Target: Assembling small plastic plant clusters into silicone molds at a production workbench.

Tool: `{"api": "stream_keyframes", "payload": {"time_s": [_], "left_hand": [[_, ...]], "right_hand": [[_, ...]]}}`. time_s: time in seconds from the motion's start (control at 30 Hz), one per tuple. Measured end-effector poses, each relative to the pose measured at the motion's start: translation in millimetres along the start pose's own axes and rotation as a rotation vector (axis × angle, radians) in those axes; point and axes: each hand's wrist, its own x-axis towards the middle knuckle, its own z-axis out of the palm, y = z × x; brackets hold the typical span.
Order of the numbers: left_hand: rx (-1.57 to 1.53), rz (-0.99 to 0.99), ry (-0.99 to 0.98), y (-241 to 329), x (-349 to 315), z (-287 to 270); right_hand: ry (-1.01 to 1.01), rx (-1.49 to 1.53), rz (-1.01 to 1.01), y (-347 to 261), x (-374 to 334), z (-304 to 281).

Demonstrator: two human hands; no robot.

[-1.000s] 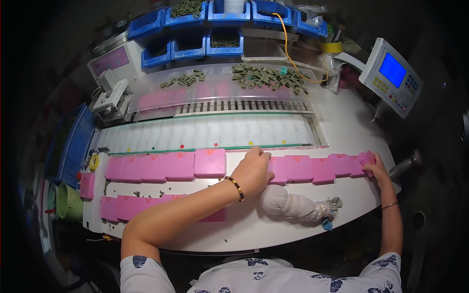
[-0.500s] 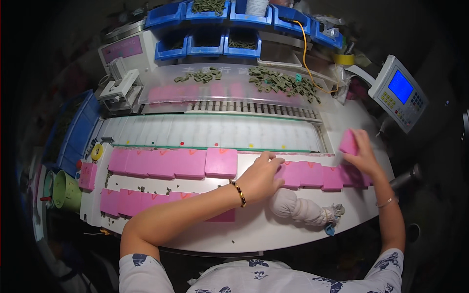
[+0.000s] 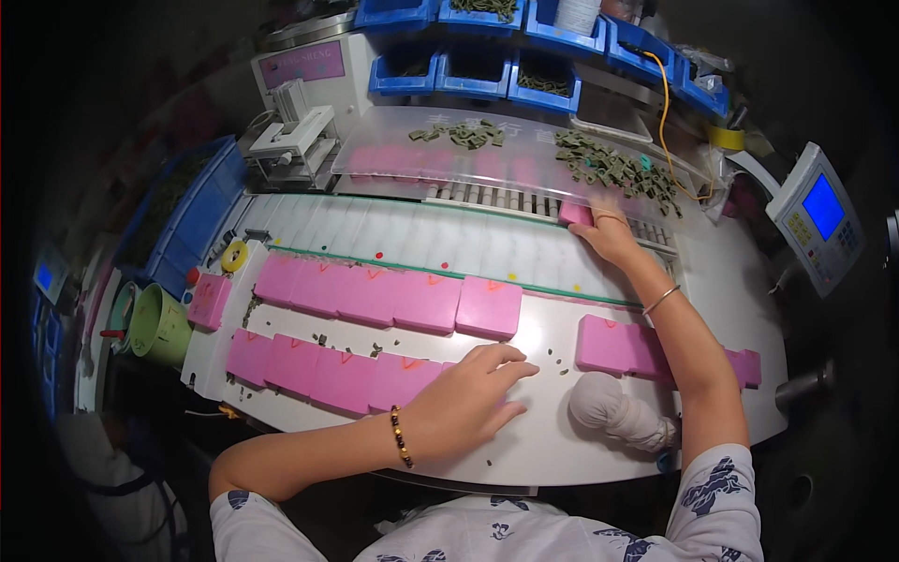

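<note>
My right hand (image 3: 613,236) reaches across to the roller track (image 3: 496,200), closed on a pink block (image 3: 573,214) at the front edge of the clear plastic cover (image 3: 375,150). Part of that block is hidden by the fingers and the cover. My left hand (image 3: 468,398) is open, fingers spread and holding nothing, over the right end of the near row of pink blocks (image 3: 337,379). Beyond it lies a far row of pink blocks (image 3: 426,298) with red marks. To the right, more pink blocks (image 3: 609,347) lie partly behind my right forearm.
A white cloth bundle (image 3: 618,412) rests near the table's front edge. Small green pieces (image 3: 618,169) are heaped on the cover. Blue bins (image 3: 473,70) stand at the back, a keypad display (image 3: 815,220) at right, a green bucket (image 3: 159,323) at left.
My right hand has carried the pink block from the right side forward to the rollers. My left hand has left the right-hand blocks and come nearer. The whole view has shifted.
</note>
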Motion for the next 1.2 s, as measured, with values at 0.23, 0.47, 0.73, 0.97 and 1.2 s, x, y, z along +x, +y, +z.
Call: {"api": "stream_keyframes", "payload": {"time_s": [0.23, 0.47, 0.73, 0.97, 1.2], "left_hand": [[0.036, -0.009, 0.19, -7.2, -30.0, -14.3], [0.108, -0.023, 0.346, -19.4, -46.3, -30.9], [0.328, -0.058, 0.121, -31.4, -38.0, -31.5], [0.245, -0.069, -0.104, -22.8, -18.4, -27.2], [-0.06, -0.019, 0.06, -7.8, -21.2, 19.7]], "right_hand": [[-0.084, 0.189, 0.026, -19.4, 9.6, -14.7], [0.033, 0.192, -0.053, -21.4, -34.5, -23.6], [-0.198, 0.543, -0.27, -95.8, -141.9, -105.7], [-0.178, 0.55, -0.247, -153.4, -217.2, -128.2], [0.086, 0.466, -0.292, -186.9, -237.7, -106.1]]}}
